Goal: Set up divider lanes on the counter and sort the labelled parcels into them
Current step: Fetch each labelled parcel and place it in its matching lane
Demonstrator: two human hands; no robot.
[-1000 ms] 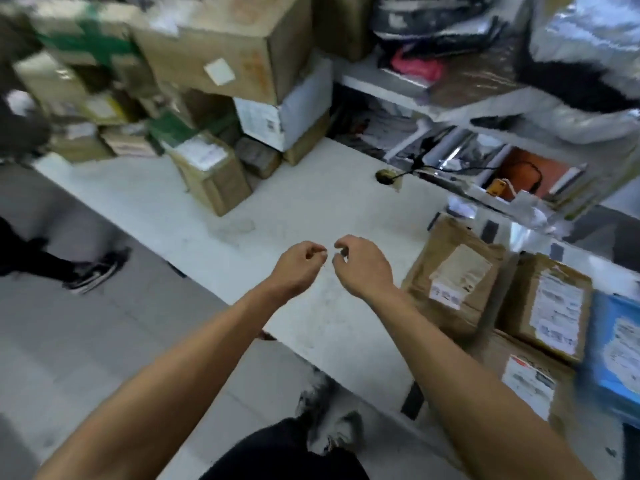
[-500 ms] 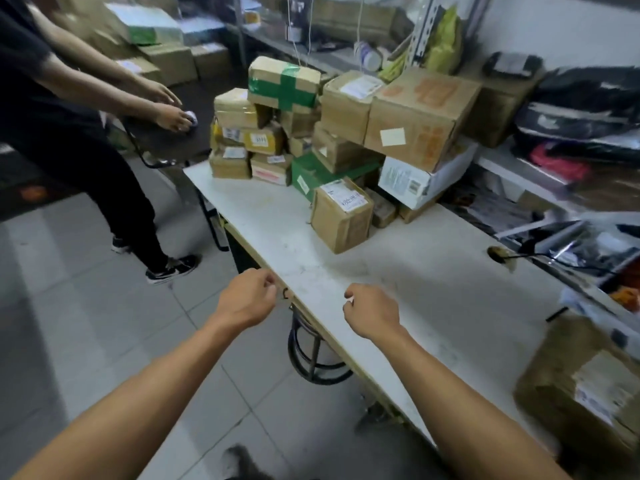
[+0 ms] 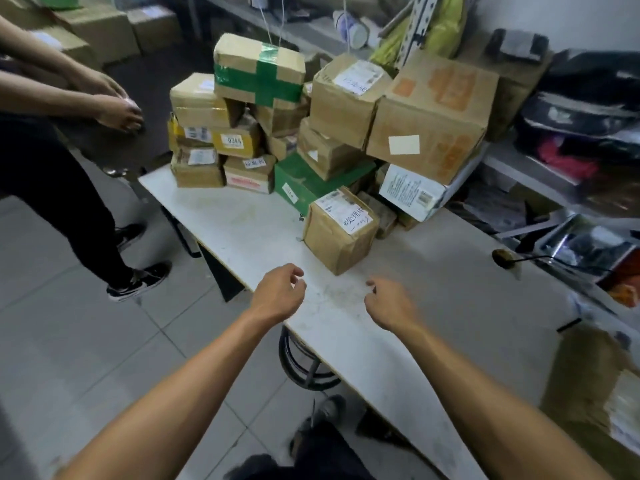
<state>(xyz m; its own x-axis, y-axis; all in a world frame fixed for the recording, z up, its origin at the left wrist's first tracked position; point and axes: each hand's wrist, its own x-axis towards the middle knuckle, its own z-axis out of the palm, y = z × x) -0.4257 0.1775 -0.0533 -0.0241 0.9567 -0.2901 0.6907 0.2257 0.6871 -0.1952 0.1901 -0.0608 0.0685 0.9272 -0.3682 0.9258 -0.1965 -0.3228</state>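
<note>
A white counter (image 3: 433,306) runs from far left to near right. A small brown parcel (image 3: 341,230) with a handwritten white label stands alone at its middle, in front of a tall heap of cardboard parcels (image 3: 329,126), one crossed with green tape (image 3: 259,74). My left hand (image 3: 278,294) hovers over the counter's front edge, fingers loosely curled, holding nothing. My right hand (image 3: 389,303) hovers above the counter just below the lone parcel, fingers also loosely curled and empty. Neither hand touches a parcel. No dividers are visible.
Another person (image 3: 52,174) in black stands at the left by the counter's far end, hands (image 3: 117,109) together. A stool (image 3: 304,362) sits under the counter. Shelves with bags and clutter (image 3: 581,133) line the right. A brown parcel (image 3: 595,393) lies at the near right.
The view has swung left, from the right-hand parcels to the heap. My fists have loosened and spread apart, now nearer the lone labelled parcel.
</note>
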